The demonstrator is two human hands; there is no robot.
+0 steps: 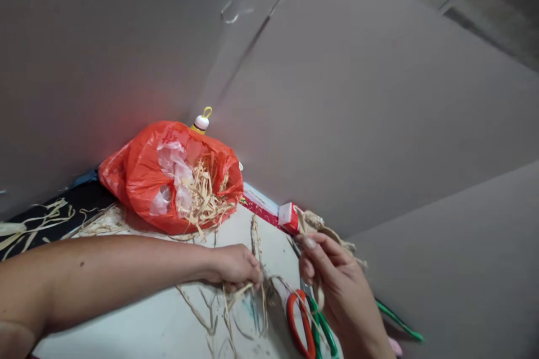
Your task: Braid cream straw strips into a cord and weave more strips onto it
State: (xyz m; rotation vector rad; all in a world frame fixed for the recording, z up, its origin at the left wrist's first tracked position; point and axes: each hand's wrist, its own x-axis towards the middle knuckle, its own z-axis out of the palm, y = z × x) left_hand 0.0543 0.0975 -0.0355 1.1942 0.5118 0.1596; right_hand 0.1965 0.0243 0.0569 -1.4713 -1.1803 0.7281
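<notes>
My left hand reaches in from the left over the white tabletop, its fingers closed on some thin dried plant strips that trail below them. Pinched between thumb and fingers of my right hand is a pale dried plant strip, with a length hanging beneath the palm. More loose strips lie scattered around my left hand. Just left of my right hand are red-orange scissors handles and green handles. My right hand partly covers the green ones.
Behind my left arm, a red plastic bag lies open, with dried shreds spilling out. A white-capped bottle stands behind it. A small red-and-white box rests against the grey partition. Strips lie on a black surface at left.
</notes>
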